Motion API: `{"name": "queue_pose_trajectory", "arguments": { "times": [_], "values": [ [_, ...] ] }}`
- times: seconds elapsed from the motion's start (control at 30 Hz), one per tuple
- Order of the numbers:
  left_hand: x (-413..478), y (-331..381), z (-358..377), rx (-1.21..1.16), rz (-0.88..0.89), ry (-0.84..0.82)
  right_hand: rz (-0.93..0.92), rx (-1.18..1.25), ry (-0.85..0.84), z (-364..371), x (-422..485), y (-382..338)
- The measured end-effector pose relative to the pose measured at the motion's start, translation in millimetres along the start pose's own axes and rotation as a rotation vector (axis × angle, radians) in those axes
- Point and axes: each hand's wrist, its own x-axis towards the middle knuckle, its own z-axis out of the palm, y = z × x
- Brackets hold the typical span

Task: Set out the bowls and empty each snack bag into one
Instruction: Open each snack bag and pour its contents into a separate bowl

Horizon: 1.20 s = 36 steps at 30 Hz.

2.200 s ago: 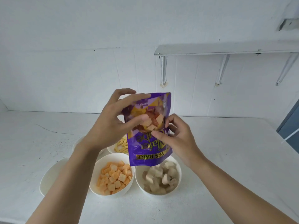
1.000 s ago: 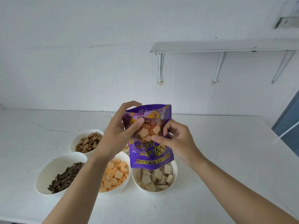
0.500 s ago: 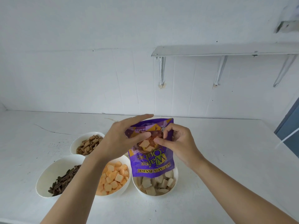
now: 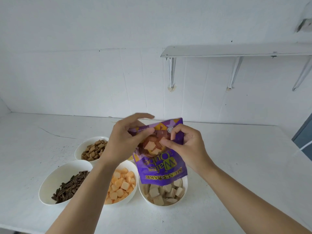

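A purple wafer-cube snack bag hangs upside down over a white bowl of pale wafer cubes. My left hand pinches the bag's left side near its upturned bottom, thumb in front. My right hand pinches the bag's right side at the same height. To the left stand a bowl of orange cubes, a bowl of dark sunflower seeds and a bowl of brown pillow snacks. A further bowl behind the bag is mostly hidden.
The bowls sit on a white counter against a white tiled wall. A white bracket shelf juts out above at the right. A dark blue edge shows at the far right.
The bag has come down toward the wafer bowl, and both hands have shifted their hold up to its upturned bottom. The view has tilted, which brings the left bowls into sight.
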Motion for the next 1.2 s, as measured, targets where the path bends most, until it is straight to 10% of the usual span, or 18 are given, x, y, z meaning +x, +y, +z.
{"name": "queue_pose_trajectory", "arguments": {
  "times": [0.47, 1.03, 1.2],
  "values": [
    [0.0, 3.5, -1.6, -0.186, -0.012, 0.334, 0.088, -0.085, -0.062, -2.2, -15.3, 16.2],
    [-34.2, -8.7, 4.8, -0.262, -0.148, -0.097, 0.073, -0.023, 0.075, -0.4, -8.4, 7.0],
    [-45.1, -23.2, 14.9, -0.175, -0.253, 0.059, 0.139, 0.014, 0.024, -4.8, -5.9, 10.3]
  ]
}}
